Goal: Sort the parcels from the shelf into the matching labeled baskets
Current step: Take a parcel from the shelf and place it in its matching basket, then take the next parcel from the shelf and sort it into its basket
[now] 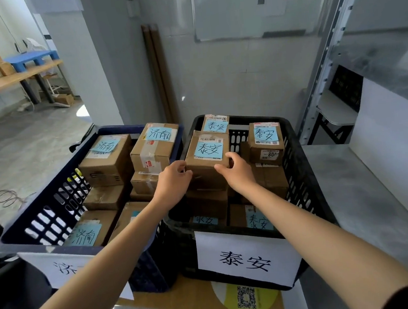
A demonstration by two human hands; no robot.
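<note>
At 3 o'clock of the blue 济南 basket, the left grip pinches the near-left corner of the 泰安 parcel, and the right grip clasps its near-right corner. The parcel lies at 12 o'clock of both grips, equally near, with its long axis apparently running 9-to-3. It is a brown taped carton with a blue handwritten label, atop the stack in the black 泰安 basket.

matt cardboard parcel, perforated plastic basket
</note>
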